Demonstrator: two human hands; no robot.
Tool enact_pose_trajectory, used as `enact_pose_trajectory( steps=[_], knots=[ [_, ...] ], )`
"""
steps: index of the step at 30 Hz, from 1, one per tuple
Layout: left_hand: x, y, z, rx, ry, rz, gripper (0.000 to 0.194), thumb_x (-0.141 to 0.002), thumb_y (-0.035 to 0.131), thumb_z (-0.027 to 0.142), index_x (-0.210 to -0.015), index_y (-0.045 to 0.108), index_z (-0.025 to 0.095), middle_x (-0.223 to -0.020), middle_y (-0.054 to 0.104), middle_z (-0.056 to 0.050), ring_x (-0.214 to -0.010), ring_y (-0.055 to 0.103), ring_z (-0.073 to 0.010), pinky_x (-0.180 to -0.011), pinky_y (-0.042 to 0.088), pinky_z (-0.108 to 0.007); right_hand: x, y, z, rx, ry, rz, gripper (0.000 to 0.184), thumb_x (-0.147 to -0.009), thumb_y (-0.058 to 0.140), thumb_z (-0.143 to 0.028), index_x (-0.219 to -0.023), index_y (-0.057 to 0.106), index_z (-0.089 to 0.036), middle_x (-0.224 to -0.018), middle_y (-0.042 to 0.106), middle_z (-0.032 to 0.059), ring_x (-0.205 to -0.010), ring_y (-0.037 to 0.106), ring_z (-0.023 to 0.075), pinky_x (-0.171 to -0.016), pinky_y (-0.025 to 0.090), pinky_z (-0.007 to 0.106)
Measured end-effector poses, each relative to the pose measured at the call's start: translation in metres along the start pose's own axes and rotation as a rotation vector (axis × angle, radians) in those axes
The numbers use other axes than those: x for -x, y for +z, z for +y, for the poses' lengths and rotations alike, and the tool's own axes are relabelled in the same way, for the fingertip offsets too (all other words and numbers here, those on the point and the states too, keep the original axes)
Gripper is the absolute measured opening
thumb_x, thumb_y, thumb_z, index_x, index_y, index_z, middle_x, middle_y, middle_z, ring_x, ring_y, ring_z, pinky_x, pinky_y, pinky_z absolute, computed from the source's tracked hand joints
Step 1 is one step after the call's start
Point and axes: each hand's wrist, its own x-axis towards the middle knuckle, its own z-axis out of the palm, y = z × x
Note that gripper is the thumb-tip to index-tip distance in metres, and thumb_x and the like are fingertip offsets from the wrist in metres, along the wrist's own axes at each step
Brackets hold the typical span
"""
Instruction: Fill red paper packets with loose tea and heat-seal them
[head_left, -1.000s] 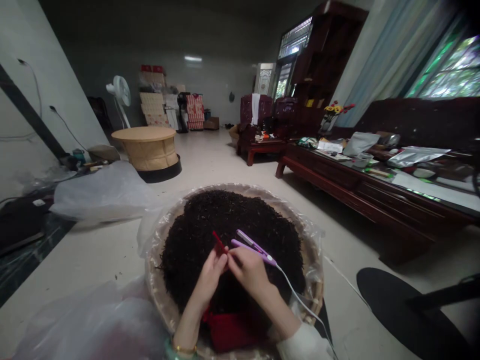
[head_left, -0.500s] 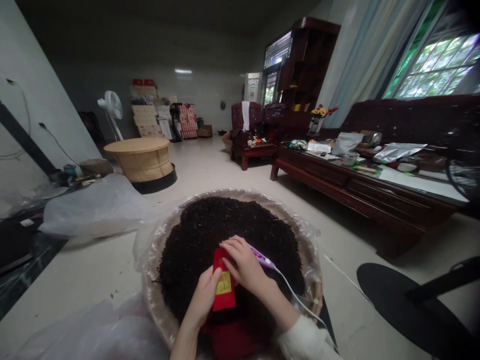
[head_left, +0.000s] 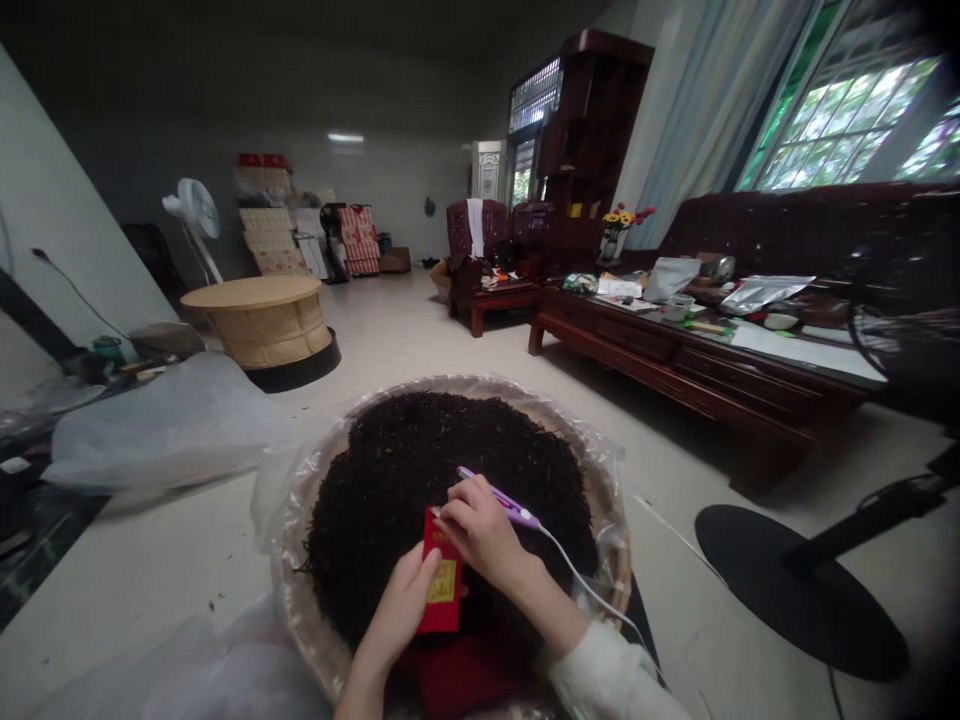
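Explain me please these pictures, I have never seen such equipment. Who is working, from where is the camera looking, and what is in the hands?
There is no robot here: a person works with bare hands. One camera, worn on the head, looks forward and down. In front is a round basket holding a dark, loose heap, perhaps dried leaves. The left hand holds a red packet with a yellow label. The right hand has its fingers at the packet's top; whether they pinch it is unclear. Beside that hand, over the heap, is a purple tool with a white cord.
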Motion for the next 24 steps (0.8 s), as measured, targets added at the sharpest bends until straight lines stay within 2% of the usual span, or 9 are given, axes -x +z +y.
enact_pose_trajectory(
  steps=[3,7,11,15,20,24],
  knots=[
    [0.003,-0.002,0.003,0.034,-0.039,0.017,0.062,-0.067,0.064,0.065,-0.101,0.063,0.014,-0.077,0.071,-0.005,-0.065,0.067,-0.0222,-0.065,0.052,-0.034,0.000,-0.005,-0.002,-0.082,-0.054,-0.085,0.020,-0.092,0.043,-0.020,-0.079,0.058,-0.019,-0.073,0.059,0.0051,-0.073,0.051,0.0191,-0.069,0.045,0.035],
    [0.003,-0.007,0.006,0.097,-0.080,0.066,0.064,-0.069,0.056,0.071,-0.090,0.068,0.012,-0.068,0.071,-0.007,-0.063,0.067,-0.0214,-0.065,0.051,-0.033,0.003,-0.008,-0.005,-0.142,-0.028,-0.114,0.017,-0.093,0.040,-0.019,-0.086,0.056,-0.020,-0.074,0.064,0.0039,-0.067,0.054,0.0173,-0.075,0.043,0.037],
    [0.001,-0.011,0.008,0.103,-0.059,0.055,0.054,-0.063,0.068,0.062,-0.084,0.069,0.012,-0.069,0.071,-0.005,-0.066,0.065,-0.0201,-0.065,0.049,-0.030,0.005,-0.010,-0.006,-0.211,-0.021,-0.185,0.019,-0.092,0.039,-0.017,-0.090,0.057,-0.022,-0.077,0.068,0.0029,-0.065,0.056,0.0160,-0.076,0.041,0.037],
    [0.001,-0.015,0.012,0.055,-0.086,0.084,0.048,-0.055,0.076,0.056,-0.074,0.068,0.013,-0.061,0.067,-0.002,-0.058,0.061,-0.0163,-0.060,0.047,-0.027,0.006,-0.013,-0.008,-0.251,-0.022,-0.237,0.021,-0.090,0.039,-0.015,-0.089,0.059,-0.021,-0.077,0.068,0.0022,-0.066,0.056,0.0155,-0.074,0.039,0.035],
    [-0.001,-0.018,0.012,-0.053,0.059,0.240,0.037,-0.056,0.076,0.049,-0.066,0.068,0.014,-0.061,0.065,0.000,-0.059,0.057,-0.0152,-0.057,0.043,-0.024,0.011,-0.011,-0.013,-0.297,0.011,-0.328,0.015,-0.087,0.044,-0.014,-0.087,0.058,-0.021,-0.077,0.068,0.0008,-0.065,0.055,0.0140,-0.075,0.038,0.032],
    [-0.003,-0.020,0.013,-0.135,0.078,0.241,0.038,-0.062,0.071,0.050,-0.071,0.070,0.013,-0.065,0.066,-0.002,-0.063,0.058,-0.0170,-0.059,0.044,-0.024,0.015,-0.007,-0.014,-0.281,0.051,-0.304,0.015,-0.087,0.044,-0.012,-0.088,0.057,-0.020,-0.077,0.067,0.0013,-0.065,0.053,0.0141,-0.073,0.037,0.031]
  ],
)
